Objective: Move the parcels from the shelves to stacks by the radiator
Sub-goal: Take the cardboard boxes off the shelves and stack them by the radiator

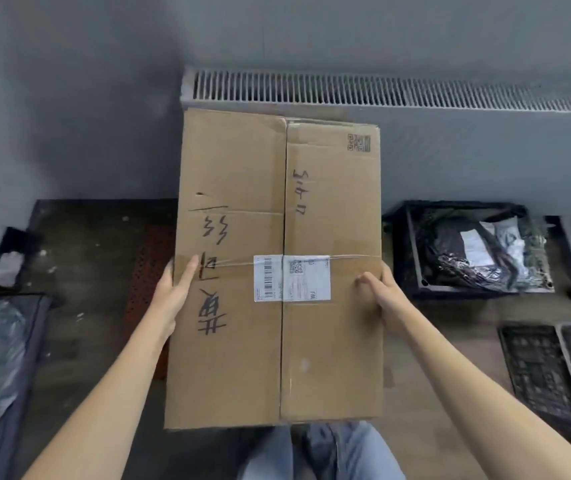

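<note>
Here the left hand (172,292) lies flat against the left edge of a large cardboard parcel (277,271), thumb up on the top face and fingers straight along the side. The right hand (383,299) clasps the opposite edge, thumb curled over the top, the other fingers hidden behind the cardboard. Between the two hands, the parcel is held lengthwise in front of the person, its far end toward the radiator (381,93) on the grey wall. A white shipping label (292,278) straddles the taped centre seam, with black handwriting to its left. To the right, on the floor, a black crate (412,258) holds dark plastic-wrapped packets. A dark bag (3,358) sits at the left edge.
</note>
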{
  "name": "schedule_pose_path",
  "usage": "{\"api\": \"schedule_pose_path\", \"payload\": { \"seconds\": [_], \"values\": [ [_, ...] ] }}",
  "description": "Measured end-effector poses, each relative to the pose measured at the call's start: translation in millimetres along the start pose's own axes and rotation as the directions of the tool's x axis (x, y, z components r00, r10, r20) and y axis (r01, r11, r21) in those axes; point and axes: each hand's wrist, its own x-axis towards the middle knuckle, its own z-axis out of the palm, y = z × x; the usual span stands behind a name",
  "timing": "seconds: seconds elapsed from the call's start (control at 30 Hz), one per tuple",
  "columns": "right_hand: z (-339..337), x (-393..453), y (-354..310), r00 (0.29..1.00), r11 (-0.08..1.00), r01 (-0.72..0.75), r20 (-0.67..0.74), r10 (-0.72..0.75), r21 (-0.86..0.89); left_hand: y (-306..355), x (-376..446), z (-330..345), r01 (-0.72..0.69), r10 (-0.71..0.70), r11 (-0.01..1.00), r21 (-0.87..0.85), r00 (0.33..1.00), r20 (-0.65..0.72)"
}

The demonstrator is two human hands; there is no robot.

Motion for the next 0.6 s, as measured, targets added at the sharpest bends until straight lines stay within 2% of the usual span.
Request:
{"api": "schedule_pose_path", "payload": {
  "seconds": [0.1, 0.27, 0.33, 0.43, 0.6],
  "values": [
    [9.3, 79.4, 66.6, 0.992, 0.992, -0.122, 0.013, 0.122, -0.013, -52.7, 78.5, 27.8, 0.062, -0.06, 0.995, 0.085, 0.998, -0.02],
    [25.2, 201.2, 166.0, 0.972, 0.972, -0.235, 0.022, 0.235, -0.014, -152.1, 191.9, 71.4, 0.194, -0.187, 0.965, 0.174, 0.981, -0.057],
    [28.3, 247.6, 192.4, 0.967, 0.967, -0.253, 0.034, 0.254, -0.017, -181.9, 231.8, 88.7, 0.246, -0.236, 0.951, 0.189, 0.969, -0.073],
    [27.3, 308.5, 222.2, 0.966, 0.967, -0.254, 0.041, 0.255, -0.023, -217.5, 289.2, 116.2, 0.253, -0.243, 0.952, 0.173, 0.967, -0.077],
    [10.0, 374.4, 257.5, 0.97, 0.965, -0.242, -0.043, 0.239, -0.096, -268.8, 355.1, 161.1, 0.245, -0.246, 0.956, 0.159, 0.969, -0.016]
  ]
}}
